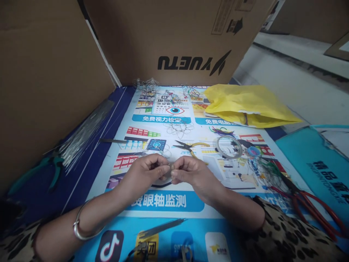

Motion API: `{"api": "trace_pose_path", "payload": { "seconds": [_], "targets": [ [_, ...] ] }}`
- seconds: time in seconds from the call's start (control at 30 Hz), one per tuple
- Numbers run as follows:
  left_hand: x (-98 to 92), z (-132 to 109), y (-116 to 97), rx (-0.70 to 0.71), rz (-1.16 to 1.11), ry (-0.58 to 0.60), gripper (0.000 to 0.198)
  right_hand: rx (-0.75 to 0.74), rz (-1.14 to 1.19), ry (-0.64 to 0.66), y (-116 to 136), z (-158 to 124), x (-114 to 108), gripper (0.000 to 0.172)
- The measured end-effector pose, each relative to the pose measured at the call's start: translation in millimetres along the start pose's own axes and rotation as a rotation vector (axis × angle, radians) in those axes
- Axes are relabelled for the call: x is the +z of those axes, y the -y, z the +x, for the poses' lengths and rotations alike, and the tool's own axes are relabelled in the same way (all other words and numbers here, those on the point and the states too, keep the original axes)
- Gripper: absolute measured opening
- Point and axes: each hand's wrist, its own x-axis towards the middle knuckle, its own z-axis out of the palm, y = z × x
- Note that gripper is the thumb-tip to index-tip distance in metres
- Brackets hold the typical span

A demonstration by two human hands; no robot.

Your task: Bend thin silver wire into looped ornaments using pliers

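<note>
My left hand [155, 168] and my right hand [188, 171] meet fingertip to fingertip above the printed mat. Each pinches what looks like thin wire, mostly hidden by the fingers. Faint wire loops [145, 150] show just beyond my left hand. Beyond my right hand lie yellow-handled pliers [188, 146], jaws pointing left. A roll of clear tape [229, 147] sits to their right. Farther back is a tangle of bent wire [178, 128], and beside it a small bunch of coloured strands [222, 131].
Cardboard boxes [131, 43] wall the back and left. Straight wires [84, 131] and green-handled pliers [38, 174] lie at left. A yellow bag [251, 103] is at the back right, red-handled scissors [308, 207] at right. Dark thin rods [163, 227] lie in front.
</note>
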Motion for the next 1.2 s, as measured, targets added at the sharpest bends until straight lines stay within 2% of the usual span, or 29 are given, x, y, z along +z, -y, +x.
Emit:
{"api": "trace_pose_path", "payload": {
  "seconds": [0.3,0.5,0.87,1.2],
  "targets": [
    [2.8,1,1,-0.018,-0.026,-0.030,0.017,0.005,0.000,0.019,-2,3,0,0.024],
    [0.2,6,5,-0.016,0.008,0.025,0.017,-0.005,-0.027,0.017,-3,2,0,0.023],
    [3.9,4,8,0.012,0.022,-0.031,0.012,-0.010,-0.023,-0.022,-6,3,0,0.027],
    [7.3,6,11,0.023,-0.037,-0.025,0.018,-0.031,-0.010,-0.002,-10,5,1,0.025]
  ]
}}
